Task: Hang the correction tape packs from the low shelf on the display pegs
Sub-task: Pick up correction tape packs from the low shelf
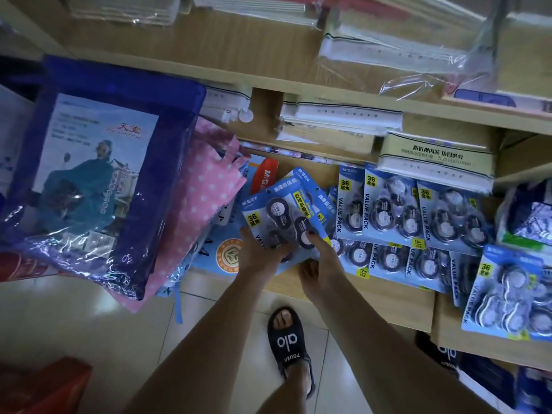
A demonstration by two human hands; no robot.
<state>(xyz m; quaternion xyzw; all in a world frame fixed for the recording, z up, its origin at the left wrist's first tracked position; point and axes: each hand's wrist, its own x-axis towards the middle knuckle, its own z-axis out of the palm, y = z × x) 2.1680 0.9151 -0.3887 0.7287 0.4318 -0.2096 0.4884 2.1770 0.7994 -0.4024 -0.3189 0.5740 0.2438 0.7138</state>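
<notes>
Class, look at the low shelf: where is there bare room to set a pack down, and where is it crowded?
Bare wood shows along the shelf's front edge, below the lying packs. To the right, packs overlap edge to edge. To the left, both hands hold packs beside the pink bag.

Both bare forearms reach from the 6 o'clock edge up toward centre, converging slightly. The left hand [259, 254] sits at about 11 o'clock of the right hand [321, 265], the two just beside each other. Left fingers are curled under a fanned bundle of packs [283, 216], thumb on its lower edge. The right hand pinches the same bundle, thumb on top, fingers beneath. One sandalled foot [291, 342] stands between the forearms.
</notes>
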